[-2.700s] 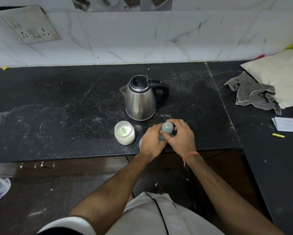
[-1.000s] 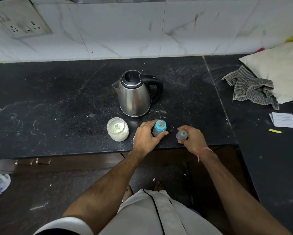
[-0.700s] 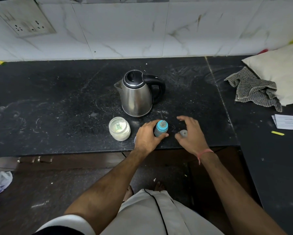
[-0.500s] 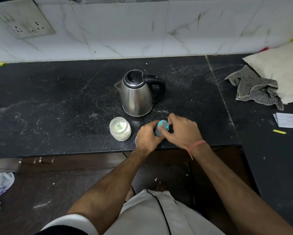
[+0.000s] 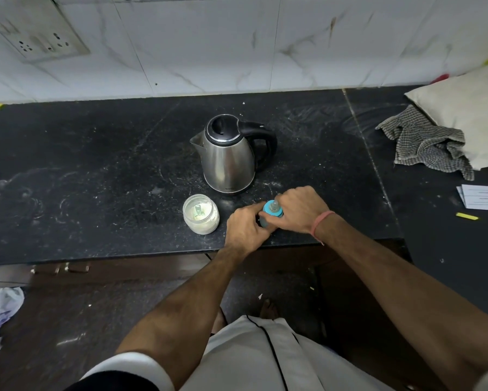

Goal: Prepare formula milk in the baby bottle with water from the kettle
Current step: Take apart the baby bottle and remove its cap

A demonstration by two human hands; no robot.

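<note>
Blue plastic marks the collar of the baby bottle (image 5: 271, 210), which stands upright near the front edge of the black counter (image 5: 96, 170), just in front of the steel kettle (image 5: 229, 156) and beside an open jar (image 5: 200, 213) of pale powder. The left hand (image 5: 245, 228) has its fingers curled round the bottle's body, and the right hand (image 5: 300, 210) curls its fingers around the collar below the teat, which pokes up uncovered. A small plastic bottle like this is probably light and stiff but easy to tip, so holding the body low while the other hand works the ridged collar seems the sound hold; the soft teat would only squash. Whether the bottle holds anything cannot be told. The kettle looks far heavier and is best lifted by its black handle (image 5: 265, 142), which faces right.
</note>
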